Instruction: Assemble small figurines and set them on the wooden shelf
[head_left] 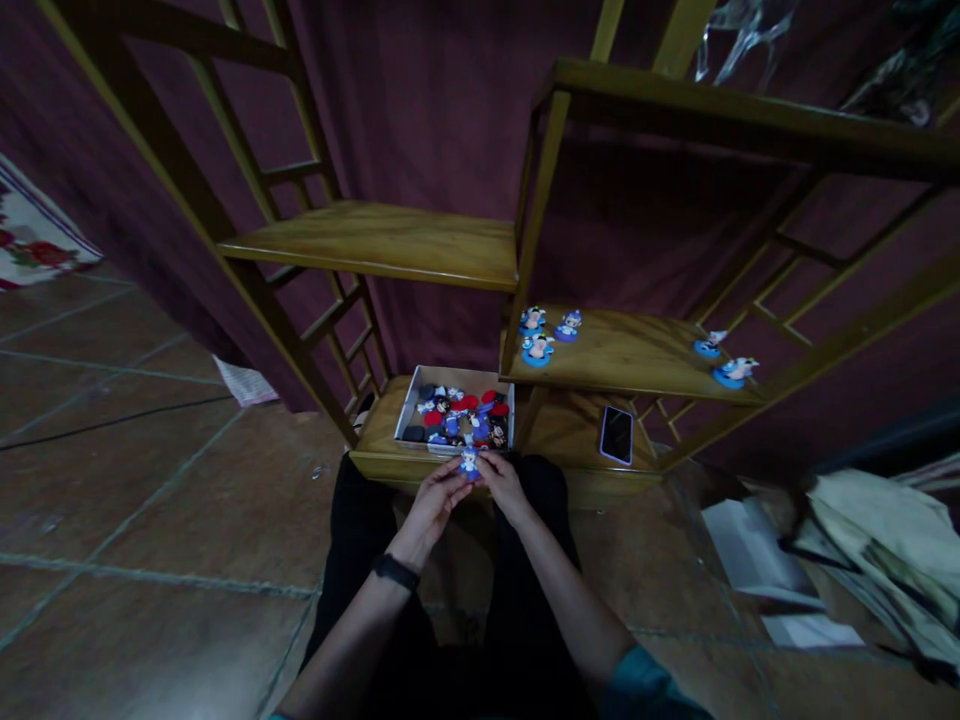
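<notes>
Between my two hands is a small purple-and-white figurine [469, 462] on a round purple base, held upright just in front of a cardboard box. My left hand [439, 492] grips its left side, and a dark band circles that wrist. On the other side, the fingers of my right hand [501, 478] close on the same figurine. The open box [403, 408] sits on the low shelf and holds several figurines with red, black, blue and purple bases, jumbled together.
On the right shelf [637, 350] stand a purple figurine [568, 325] and several blue-based figurines [537, 350]. A phone [616, 435] lies on the lower shelf. Wooden uprights [536, 200] and a higher left shelf [375, 238] frame the space. Bags [885, 530] rest on the floor at right.
</notes>
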